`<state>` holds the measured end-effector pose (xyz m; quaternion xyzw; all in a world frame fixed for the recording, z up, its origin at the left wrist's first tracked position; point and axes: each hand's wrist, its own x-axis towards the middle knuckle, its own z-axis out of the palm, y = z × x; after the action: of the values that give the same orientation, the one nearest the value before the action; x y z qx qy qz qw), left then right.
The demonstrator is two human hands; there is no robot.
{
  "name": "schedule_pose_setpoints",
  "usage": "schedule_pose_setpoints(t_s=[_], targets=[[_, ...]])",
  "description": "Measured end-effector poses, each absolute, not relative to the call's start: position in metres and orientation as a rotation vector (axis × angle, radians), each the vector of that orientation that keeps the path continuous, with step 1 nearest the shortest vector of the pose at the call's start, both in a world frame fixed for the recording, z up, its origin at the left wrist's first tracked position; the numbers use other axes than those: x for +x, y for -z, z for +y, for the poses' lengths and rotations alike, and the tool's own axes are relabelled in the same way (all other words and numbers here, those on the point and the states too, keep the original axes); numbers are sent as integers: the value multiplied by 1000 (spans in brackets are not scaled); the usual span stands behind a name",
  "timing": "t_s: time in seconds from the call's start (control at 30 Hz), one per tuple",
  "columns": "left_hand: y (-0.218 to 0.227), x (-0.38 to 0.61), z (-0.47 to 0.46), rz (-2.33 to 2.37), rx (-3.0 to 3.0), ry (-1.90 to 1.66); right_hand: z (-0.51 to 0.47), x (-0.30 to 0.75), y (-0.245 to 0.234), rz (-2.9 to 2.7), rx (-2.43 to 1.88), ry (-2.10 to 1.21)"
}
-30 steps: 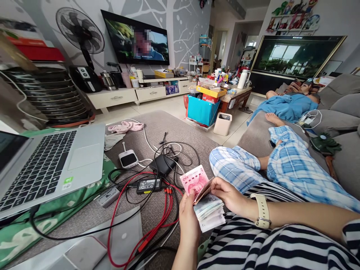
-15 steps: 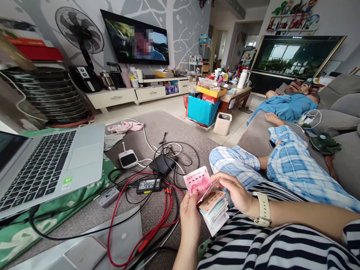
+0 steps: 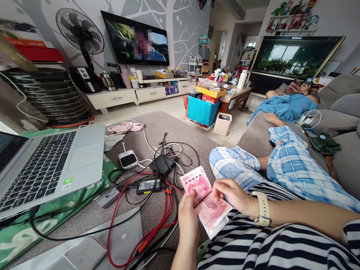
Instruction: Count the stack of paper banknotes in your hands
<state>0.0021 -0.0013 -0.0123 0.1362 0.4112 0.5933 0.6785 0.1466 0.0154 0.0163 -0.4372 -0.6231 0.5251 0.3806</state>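
My left hand (image 3: 188,219) grips a stack of banknotes (image 3: 209,212) from below, its thumb pressed on the pink top notes. My right hand (image 3: 232,195), with a pale watch (image 3: 263,210) on the wrist, pinches the upper edge of a pink note lying flat over the stack. One pink note (image 3: 196,183) stands folded back behind the thumb. The hands hover over my striped lap, at the edge of a grey ottoman (image 3: 168,127).
A tangle of red and black cables (image 3: 157,195), a power brick (image 3: 148,184) and chargers (image 3: 128,159) lie just left of the hands. An open laptop (image 3: 53,165) rests on a green cushion at left. Another person's legs in blue plaid (image 3: 281,165) stretch along the sofa at right.
The right hand has laid a pink note down flat over the stack; earlier the notes were fanned up and brown and green ones showed. The left hand has stayed in place.
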Motion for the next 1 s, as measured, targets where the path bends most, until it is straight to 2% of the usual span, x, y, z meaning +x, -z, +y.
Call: schedule_pose_setpoints(t_s=[0.4,1.0], targets=[[16,3,-1,871,315,-1331,21,148,-2,-1571,-1276,-1232],[20,3,-1,912,370,-1321,26,149,3,-1424,-1243,-1251]])
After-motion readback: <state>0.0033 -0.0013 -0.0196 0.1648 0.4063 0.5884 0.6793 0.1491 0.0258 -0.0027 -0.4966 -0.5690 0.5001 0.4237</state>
